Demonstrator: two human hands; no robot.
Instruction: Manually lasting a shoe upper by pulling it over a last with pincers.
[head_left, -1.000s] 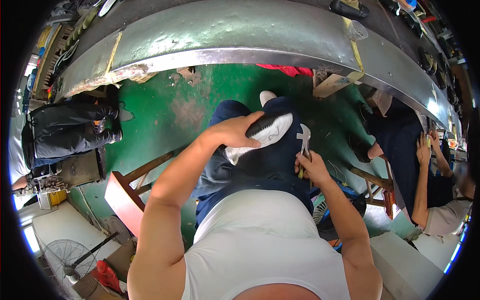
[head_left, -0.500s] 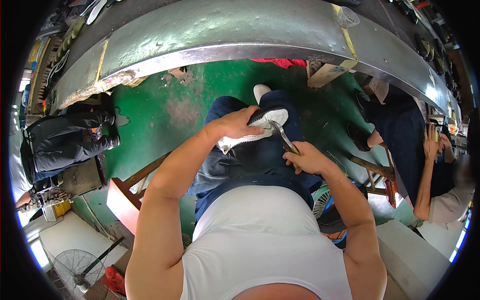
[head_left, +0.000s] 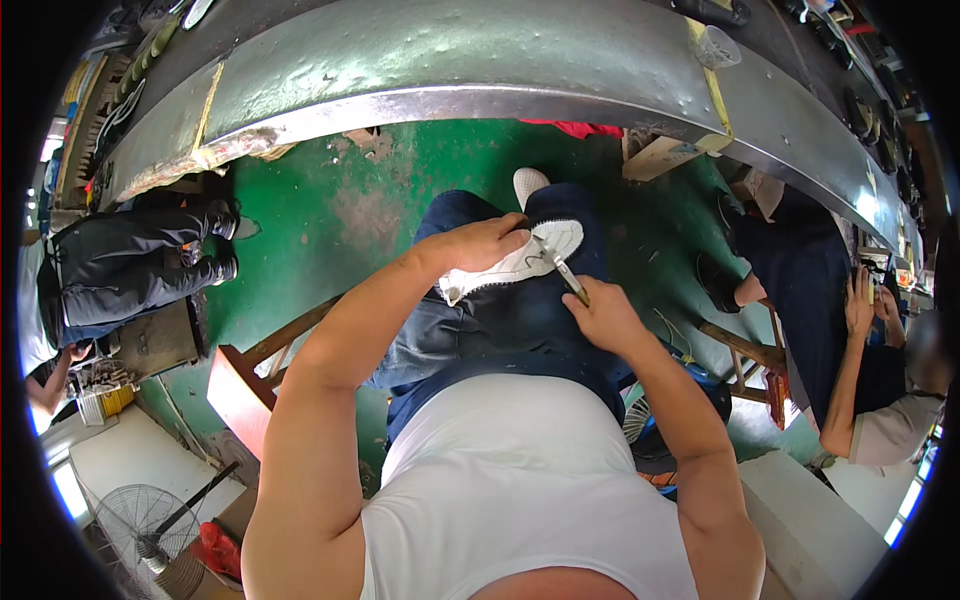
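Observation:
A shoe [head_left: 500, 268] lies across my thighs with its white underside turned up and a jagged, stitched-looking edge. My left hand [head_left: 486, 243] is closed over the shoe's middle and far edge, its thumb across the underside. In my right hand [head_left: 604, 314] is a steel hand tool [head_left: 565, 272] with a narrow metal shaft and a brownish handle; its exact kind is unclear. The tool's head meets the underside near the wider end of the shoe, by my left fingertips. My right fingers wrap round the handle and are partly hidden.
A metal-covered workbench [head_left: 430, 75] curves across the far side. At the left stands a person in dark trousers [head_left: 130, 275]; at the right another person's hands [head_left: 862, 300] are at work. A wooden stool [head_left: 240, 395] and a fan [head_left: 140, 530] are at the lower left.
The shoe has rolled so its underside faces up more squarely, and its dark side no longer shows. My right hand has moved slightly left and up; the tool has turned.

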